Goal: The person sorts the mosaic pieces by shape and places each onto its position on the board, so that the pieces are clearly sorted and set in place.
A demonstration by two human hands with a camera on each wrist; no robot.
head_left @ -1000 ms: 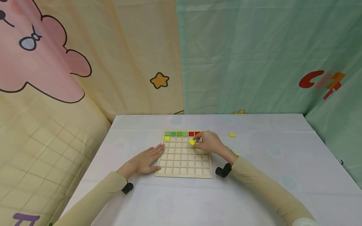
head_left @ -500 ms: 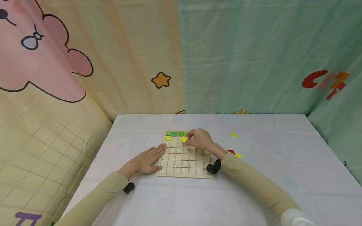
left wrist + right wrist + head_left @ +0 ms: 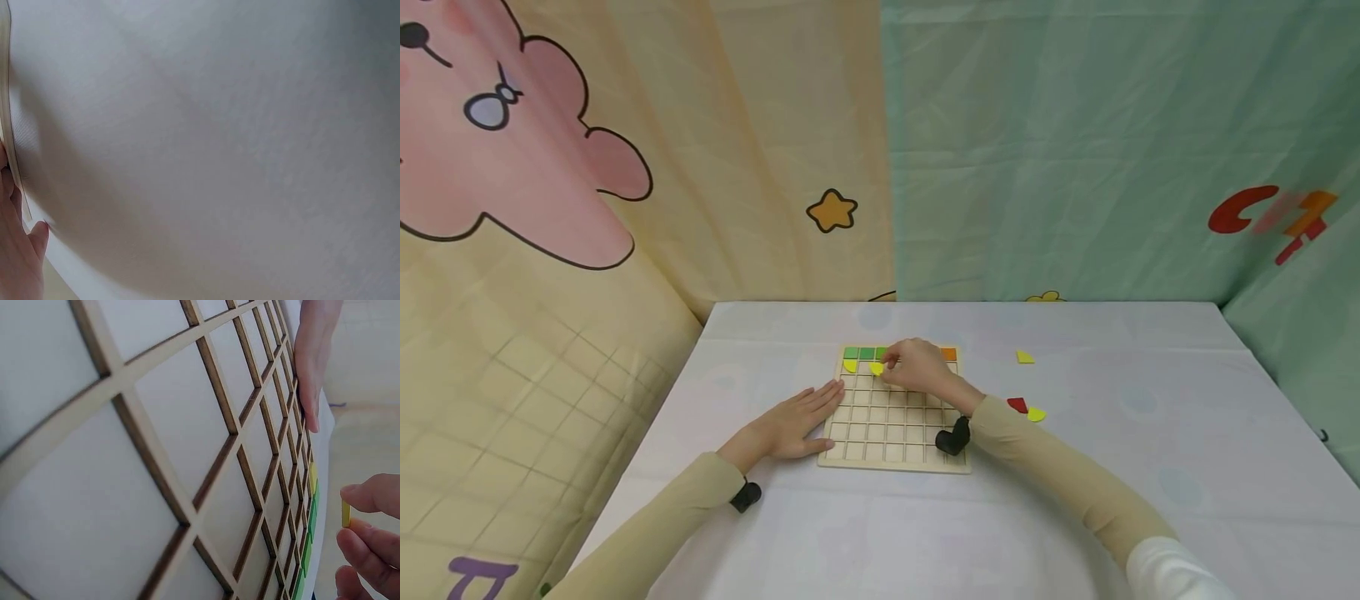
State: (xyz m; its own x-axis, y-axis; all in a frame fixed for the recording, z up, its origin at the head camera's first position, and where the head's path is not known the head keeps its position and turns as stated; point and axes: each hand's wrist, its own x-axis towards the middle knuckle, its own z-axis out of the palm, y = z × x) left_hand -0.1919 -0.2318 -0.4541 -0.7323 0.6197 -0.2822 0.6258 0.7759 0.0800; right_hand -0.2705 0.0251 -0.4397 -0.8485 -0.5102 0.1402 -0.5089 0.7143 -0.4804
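Note:
A wooden grid board (image 3: 886, 430) lies on the white-covered table. My left hand (image 3: 786, 427) rests along its left edge with fingers straight; in the left wrist view that hand (image 3: 19, 262) shows beside the board's rim. Over the second row, my right hand (image 3: 919, 367) pinches a small yellow curved-edge tile (image 3: 876, 368). In the right wrist view the same tile (image 3: 345, 514) is edge-on between thumb and finger, apart from the board. Another yellow tile (image 3: 850, 365) sits in the second row's first cell. Green tiles (image 3: 852, 353) and an orange tile (image 3: 949, 355) show in the top row, partly hidden by my right hand.
Right of the board lie a loose yellow tile (image 3: 1025, 357) near the back, and a dark red tile (image 3: 1017, 405) beside another yellow piece (image 3: 1036, 414). Patterned curtains (image 3: 1037, 150) hang behind the table.
My right hand has carried the yellow tile left across the second row, toward the tile at its left end. The red and yellow loose pieces by my right forearm have come into view. My left hand stays put.

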